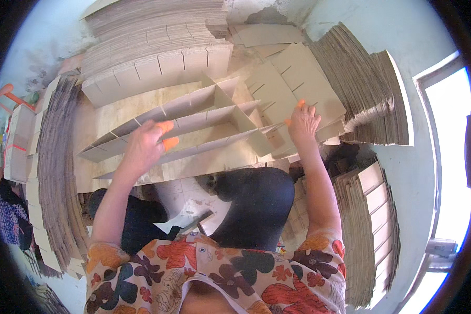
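Observation:
A partly assembled cardboard divider grid [193, 113] stands on the board before me, with long strips crossed by short slotted pieces at its right end. My left hand [147, 146], with orange finger covers, grips one long strip near its middle, index finger and thumb on the cardboard. My right hand [304, 124], also with orange covers, rests over flat slotted cardboard sheets [285, 78] to the right of the grid. Its thumb and index finger are apart, and I see nothing held in it. The undersides of both hands are hidden.
Tall stacks of slotted cardboard [157, 65] stand at the back. More stacks lie at left [60, 167], far right [361, 83] and lower right [358, 225]. A pale wooden board [115, 112] lies beneath the grid. Orange-handled scissors [9, 93] sit at far left.

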`<state>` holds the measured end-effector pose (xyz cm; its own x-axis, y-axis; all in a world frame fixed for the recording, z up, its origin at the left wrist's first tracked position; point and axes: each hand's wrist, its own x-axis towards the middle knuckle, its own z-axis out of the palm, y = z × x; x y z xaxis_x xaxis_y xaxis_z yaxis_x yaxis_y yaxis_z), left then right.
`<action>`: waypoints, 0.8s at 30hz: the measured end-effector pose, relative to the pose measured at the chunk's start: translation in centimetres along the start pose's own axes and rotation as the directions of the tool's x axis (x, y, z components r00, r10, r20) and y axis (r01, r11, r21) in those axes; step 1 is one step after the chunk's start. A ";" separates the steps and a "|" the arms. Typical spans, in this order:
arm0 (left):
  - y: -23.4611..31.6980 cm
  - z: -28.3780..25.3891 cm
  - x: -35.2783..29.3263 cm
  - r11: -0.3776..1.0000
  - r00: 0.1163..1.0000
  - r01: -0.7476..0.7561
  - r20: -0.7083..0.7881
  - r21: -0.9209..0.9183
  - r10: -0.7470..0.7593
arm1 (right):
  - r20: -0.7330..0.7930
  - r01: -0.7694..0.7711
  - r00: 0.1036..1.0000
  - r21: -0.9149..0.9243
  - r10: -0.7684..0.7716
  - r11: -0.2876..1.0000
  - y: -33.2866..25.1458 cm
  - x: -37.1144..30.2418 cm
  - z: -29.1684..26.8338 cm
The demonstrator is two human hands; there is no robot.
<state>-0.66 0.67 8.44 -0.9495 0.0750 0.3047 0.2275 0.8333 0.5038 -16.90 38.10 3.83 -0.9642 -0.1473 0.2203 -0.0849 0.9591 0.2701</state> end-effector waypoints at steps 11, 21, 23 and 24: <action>-1.0 1.3 -5.7 0.998 0.995 0.063 -0.074 0.017 -0.061 | 0.069 -0.096 0.993 -0.043 0.099 0.994 -2.0 0.4 3.9; -0.9 1.3 -6.1 0.996 0.996 0.081 -0.029 0.036 -0.080 | 0.170 -0.198 0.970 0.135 0.174 0.971 -2.2 1.9 3.3; -1.1 2.0 -5.8 0.999 0.997 0.032 -0.072 0.012 -0.031 | 0.040 -0.064 0.998 0.286 0.054 0.956 -0.4 0.9 3.6; -1.1 2.2 -5.8 1.000 0.996 0.010 -0.093 0.002 -0.010 | -0.030 0.014 1.000 0.354 -0.004 0.935 0.4 0.7 3.8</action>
<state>4.08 0.54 4.34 -0.9274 0.0150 0.3737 0.2172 0.8350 0.5056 -18.56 39.32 0.48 -0.9560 -0.1581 0.2469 -0.1817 0.9804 -0.0757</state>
